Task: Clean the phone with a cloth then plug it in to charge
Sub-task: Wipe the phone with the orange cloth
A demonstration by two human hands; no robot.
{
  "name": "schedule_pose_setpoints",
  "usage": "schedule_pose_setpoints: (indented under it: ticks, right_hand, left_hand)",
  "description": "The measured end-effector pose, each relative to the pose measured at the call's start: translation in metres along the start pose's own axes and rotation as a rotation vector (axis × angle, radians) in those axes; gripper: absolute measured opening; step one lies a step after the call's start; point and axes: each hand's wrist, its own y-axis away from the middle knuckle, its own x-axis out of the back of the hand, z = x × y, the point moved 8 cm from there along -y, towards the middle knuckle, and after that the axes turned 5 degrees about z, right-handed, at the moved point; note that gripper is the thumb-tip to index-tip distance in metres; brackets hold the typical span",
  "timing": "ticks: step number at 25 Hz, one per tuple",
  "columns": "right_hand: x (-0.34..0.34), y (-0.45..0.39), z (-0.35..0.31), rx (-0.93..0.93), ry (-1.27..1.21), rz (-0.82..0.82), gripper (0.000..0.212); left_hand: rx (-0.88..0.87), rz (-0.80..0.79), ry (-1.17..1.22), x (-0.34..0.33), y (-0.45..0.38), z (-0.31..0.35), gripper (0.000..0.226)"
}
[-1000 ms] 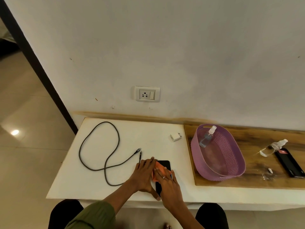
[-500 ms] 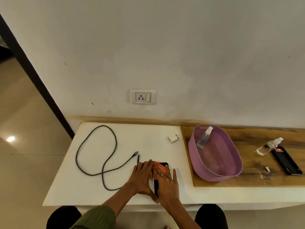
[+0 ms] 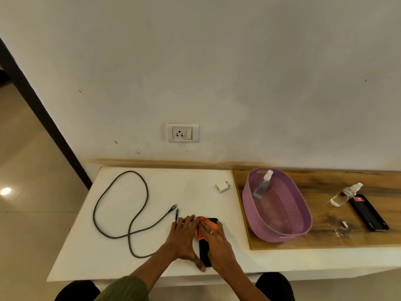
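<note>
A black phone (image 3: 205, 250) lies flat on the white table (image 3: 108, 257) near its front edge. My left hand (image 3: 184, 237) rests flat along the phone's left side, its thumb against the near corner. My right hand (image 3: 214, 242) presses an orange cloth (image 3: 206, 223) onto the phone's far half and covers most of the screen. A grey charging cable (image 3: 121, 205) loops across the table to the left, both plug ends lying just beyond my left fingers. A white charger adapter (image 3: 221, 187) sits at the back. The wall socket (image 3: 182, 133) is above the table.
A purple basket (image 3: 280, 231) holding a spray bottle (image 3: 262, 185) stands on the wooden board (image 3: 325, 235) to the right. Further right lie a second spray bottle (image 3: 345, 194), another black phone (image 3: 368, 213) and a small white cap (image 3: 345, 224).
My right hand with the cloth slid slightly back toward me along the phone. The left hand stays put; the camera view shifted a little.
</note>
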Motion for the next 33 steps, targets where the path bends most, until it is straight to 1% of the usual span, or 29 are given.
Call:
schedule_pose_setpoints:
  ticks: [2,4,6,7,8,10,11,12,13,14,15,17,19,21,23,25,26,31,33]
  right_hand:
    - [0.009,0.003,-0.006,0.101,-0.05,0.043,0.065]
    - [0.021,0.006,-0.01,0.189,0.011,0.139,0.075]
    - [0.03,0.003,-0.01,0.221,0.112,0.258,0.084]
    - [0.033,0.004,-0.016,0.276,0.158,0.282,0.089]
    - [0.032,0.003,-0.017,0.289,0.125,0.267,0.095]
    - [0.032,0.0,-0.008,0.238,0.099,0.257,0.102]
    - [0.035,-0.002,-0.003,0.173,0.085,0.268,0.098]
    - [0.039,-0.004,0.002,0.083,0.032,0.29,0.084]
    - [0.041,-0.003,0.009,-0.038,0.033,0.293,0.063]
    - [0.042,-0.001,0.011,-0.106,0.049,0.294,0.054]
    - [0.038,-0.004,0.01,-0.098,0.096,0.277,0.058]
    - [0.032,-0.008,0.011,-0.057,0.039,0.247,0.064]
    - [0.028,-0.006,0.013,-0.064,-0.041,0.213,0.063]
    - [0.021,-0.005,0.011,-0.018,-0.086,0.176,0.059]
    - [0.007,-0.003,0.006,0.053,0.021,0.084,0.063]
    - [-0.008,-0.001,0.003,0.142,0.242,-0.02,0.075]
    - [-0.012,0.0,0.001,0.194,0.317,-0.028,0.077]
    - [-0.003,0.007,-0.003,0.399,0.478,0.039,0.082]
    - [0.009,0.005,0.005,0.359,0.52,0.082,0.082]
  left_hand:
    - [0.003,-0.009,-0.007,0.002,0.0,0.001,0.158]
    - [0.005,-0.013,-0.011,0.002,-0.001,0.001,0.157]
    - [0.005,-0.01,-0.016,0.003,-0.001,0.002,0.156]
    - [0.003,-0.007,-0.018,0.004,0.0,0.003,0.156]
    - [0.0,-0.001,-0.017,0.004,0.0,0.003,0.156]
    - [-0.005,0.002,-0.016,0.005,0.0,0.004,0.156]
    - [-0.004,0.002,-0.014,0.005,0.001,0.003,0.156]
    - [-0.001,0.001,-0.013,0.005,0.001,0.003,0.156]
    - [0.002,-0.003,-0.015,0.005,0.001,0.003,0.156]
    - [0.004,-0.008,-0.018,0.004,0.001,0.003,0.156]
    - [0.004,-0.01,-0.02,0.004,0.001,0.002,0.156]
    - [0.003,-0.008,-0.022,0.004,0.001,0.003,0.156]
    - [0.001,-0.005,-0.023,0.004,0.001,0.003,0.156]
    - [0.001,-0.007,-0.016,0.004,0.001,0.002,0.156]
    - [-0.004,-0.003,-0.021,0.004,0.002,0.002,0.156]
    - [-0.009,-0.003,-0.029,0.004,0.002,0.003,0.155]
    - [-0.01,-0.002,-0.031,0.004,0.002,0.003,0.155]
    - [-0.012,-0.006,-0.031,0.004,0.003,0.003,0.155]
    - [-0.006,-0.011,-0.032,0.005,0.002,0.003,0.156]
